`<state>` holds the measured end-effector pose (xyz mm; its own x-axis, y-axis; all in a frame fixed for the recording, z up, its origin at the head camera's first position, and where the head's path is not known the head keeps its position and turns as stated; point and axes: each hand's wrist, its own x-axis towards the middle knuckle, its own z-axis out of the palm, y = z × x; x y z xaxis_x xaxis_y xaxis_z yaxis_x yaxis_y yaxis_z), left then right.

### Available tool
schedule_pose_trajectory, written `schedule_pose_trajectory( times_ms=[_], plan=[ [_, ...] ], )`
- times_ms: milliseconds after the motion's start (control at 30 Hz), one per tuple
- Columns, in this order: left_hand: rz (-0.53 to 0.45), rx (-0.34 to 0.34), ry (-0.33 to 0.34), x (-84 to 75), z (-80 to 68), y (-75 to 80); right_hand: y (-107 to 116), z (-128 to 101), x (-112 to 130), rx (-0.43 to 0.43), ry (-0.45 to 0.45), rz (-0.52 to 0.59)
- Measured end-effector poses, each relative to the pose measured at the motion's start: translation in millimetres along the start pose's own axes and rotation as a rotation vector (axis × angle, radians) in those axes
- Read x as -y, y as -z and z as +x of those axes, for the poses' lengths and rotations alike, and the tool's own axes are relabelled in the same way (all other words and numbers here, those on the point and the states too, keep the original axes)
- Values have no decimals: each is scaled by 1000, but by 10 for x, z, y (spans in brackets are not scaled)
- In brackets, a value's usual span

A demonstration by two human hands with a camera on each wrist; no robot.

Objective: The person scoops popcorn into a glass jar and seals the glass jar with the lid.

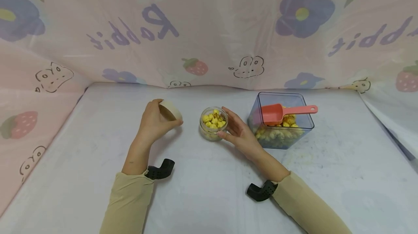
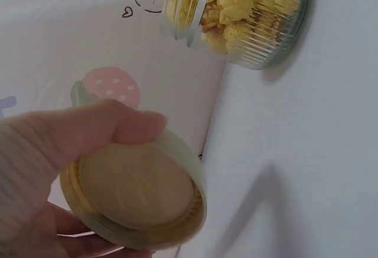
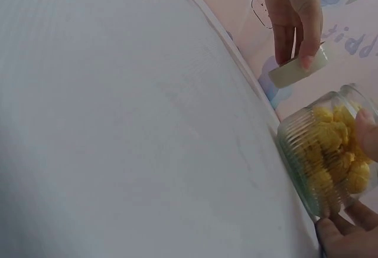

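Observation:
A small ribbed glass jar [image 1: 213,123] [image 2: 242,16] [image 3: 328,152] full of yellow popcorn stands open on the table. My right hand [image 1: 236,129] cups its right side, thumb and fingers curled round the glass. My left hand [image 1: 155,119] [image 3: 292,16] holds a round cream lid [image 1: 170,110] [image 2: 139,190] [image 3: 298,72] tilted above the table, left of the jar, fingers and thumb pinching its rim. The lid's inner face shows in the left wrist view.
A clear square tub [image 1: 281,121] with more popcorn and a coral scoop [image 1: 281,112] stands right of the jar. A pink printed cloth [image 1: 209,27] walls the back and sides. The table [image 1: 209,190] is covered in white.

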<state>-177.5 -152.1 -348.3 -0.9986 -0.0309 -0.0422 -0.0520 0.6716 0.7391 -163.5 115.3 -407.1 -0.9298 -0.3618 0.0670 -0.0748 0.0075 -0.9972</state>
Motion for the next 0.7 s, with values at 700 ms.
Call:
schedule_pose_trajectory(
  times_ms=[700],
  plan=[
    [-58,-71,-117,-29,22,-104,0,-2,12,-3,-3,-4]
  ],
)
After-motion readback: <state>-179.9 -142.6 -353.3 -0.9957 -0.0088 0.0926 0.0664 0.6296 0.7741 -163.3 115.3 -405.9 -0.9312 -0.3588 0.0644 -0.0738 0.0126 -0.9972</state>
